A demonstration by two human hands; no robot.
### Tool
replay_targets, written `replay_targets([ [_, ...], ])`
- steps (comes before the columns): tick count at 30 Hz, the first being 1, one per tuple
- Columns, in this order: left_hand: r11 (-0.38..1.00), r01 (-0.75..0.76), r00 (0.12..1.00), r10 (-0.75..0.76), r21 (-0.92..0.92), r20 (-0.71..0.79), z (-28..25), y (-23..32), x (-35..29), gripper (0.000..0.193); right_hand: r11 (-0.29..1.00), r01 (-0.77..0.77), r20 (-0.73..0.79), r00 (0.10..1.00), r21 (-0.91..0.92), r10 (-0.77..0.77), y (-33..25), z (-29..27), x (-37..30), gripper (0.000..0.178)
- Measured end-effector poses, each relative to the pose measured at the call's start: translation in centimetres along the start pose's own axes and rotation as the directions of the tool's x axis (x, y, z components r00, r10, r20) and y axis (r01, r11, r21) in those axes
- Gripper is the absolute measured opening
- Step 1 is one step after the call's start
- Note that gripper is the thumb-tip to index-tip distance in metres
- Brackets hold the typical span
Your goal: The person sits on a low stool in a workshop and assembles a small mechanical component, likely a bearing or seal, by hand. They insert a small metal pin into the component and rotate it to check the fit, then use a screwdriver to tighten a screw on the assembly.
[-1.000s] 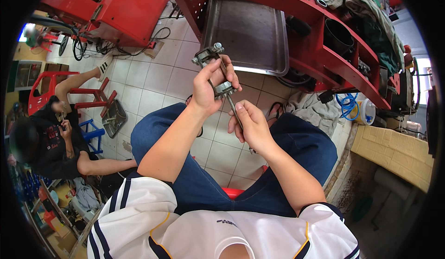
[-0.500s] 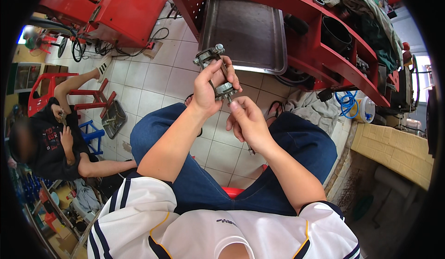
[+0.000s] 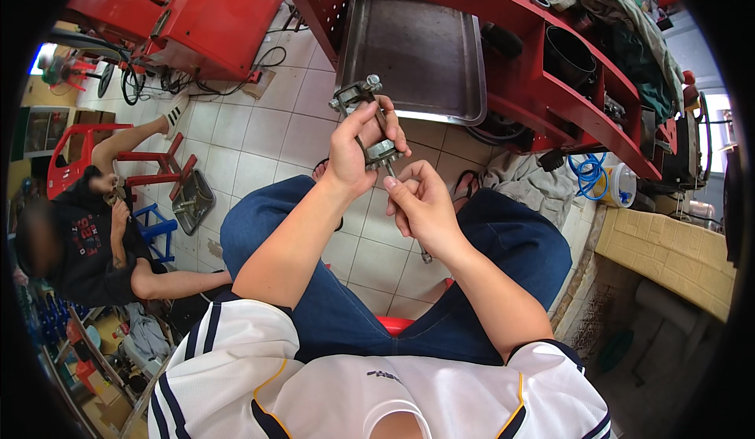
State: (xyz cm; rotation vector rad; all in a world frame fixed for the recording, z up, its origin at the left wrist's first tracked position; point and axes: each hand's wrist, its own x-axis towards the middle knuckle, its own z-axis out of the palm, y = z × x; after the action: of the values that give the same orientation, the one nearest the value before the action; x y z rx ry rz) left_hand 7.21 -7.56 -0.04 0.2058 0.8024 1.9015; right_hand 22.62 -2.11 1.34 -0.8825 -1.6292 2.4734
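Observation:
A dark metal bracket-like assembly with bolts and hex nuts rests in my left hand, whose fingers wrap around its middle. One bolted end sticks out beyond the fingertips; the fingers hide the middle. Close to its lower end, my right hand is closed on a slim metal rod. The rod's upper end reaches the assembly's nut; I cannot tell whether they touch. Below the palm its knobbed other end shows. Both hands are above the tiled floor, between my knees.
A metal tray lies ahead, beside a red workbench with spanners and rags. At the left another person sits handling a metal part, near a small parts tray. Blue hose and cardboard are at the right.
My right hand has shifted slightly down from the assembly, and more of the rod shows between them. My left hand stays in place. The other person's hands have moved.

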Motion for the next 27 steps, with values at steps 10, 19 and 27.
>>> replay_targets([
  [10, 1.0, 0.009, 1.0, -0.009, 0.012, -0.015, 0.0, -0.1, -0.1, 0.028, 0.999, -0.038, -0.013, 0.999, 0.011, 0.039, -0.8, 0.2, -0.2, 0.026],
  [19, 0.999, 0.023, 1.0, -0.023, -0.021, 0.006, -0.3, -0.3, 0.1, 0.028, 0.97, -0.11, 0.116, 0.989, 0.219, 0.086, 0.3, -0.7, 0.2, 0.029],
  [27, 1.0, 0.01, 1.0, -0.011, -0.024, -0.007, -0.3, -0.2, 0.0, 0.028, 0.999, -0.036, -0.017, 0.999, 0.013, 0.036, -0.3, 0.0, 0.1, 0.027],
])
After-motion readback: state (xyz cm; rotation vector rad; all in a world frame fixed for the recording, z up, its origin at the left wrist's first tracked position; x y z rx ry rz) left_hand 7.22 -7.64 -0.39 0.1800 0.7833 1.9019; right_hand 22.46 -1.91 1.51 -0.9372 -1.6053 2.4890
